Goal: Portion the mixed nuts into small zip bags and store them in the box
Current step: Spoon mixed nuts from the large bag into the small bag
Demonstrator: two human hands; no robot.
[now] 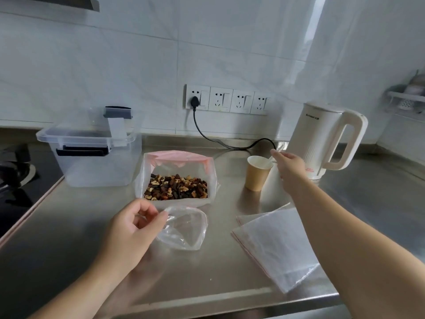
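A large clear bag (147, 173) with a pink zip top stands open at the counter's middle, holding mixed nuts (176, 187). In front of it my left hand (135, 229) pinches the rim of a small empty zip bag (186, 229), its mouth held open. My right hand (288, 168) reaches over a brown paper cup (256, 178) and pinches the handle of a white plastic spoon (268, 162) that sits in the cup. A clear plastic storage box (96, 166) with its lid propped up stands at the back left.
A stack of flat empty zip bags (276, 245) lies at the front right. A cream electric kettle (326, 139) stands behind the cup, its black cord (207, 134) running to wall sockets (226, 100). A black stove (16, 180) borders the counter's left edge.
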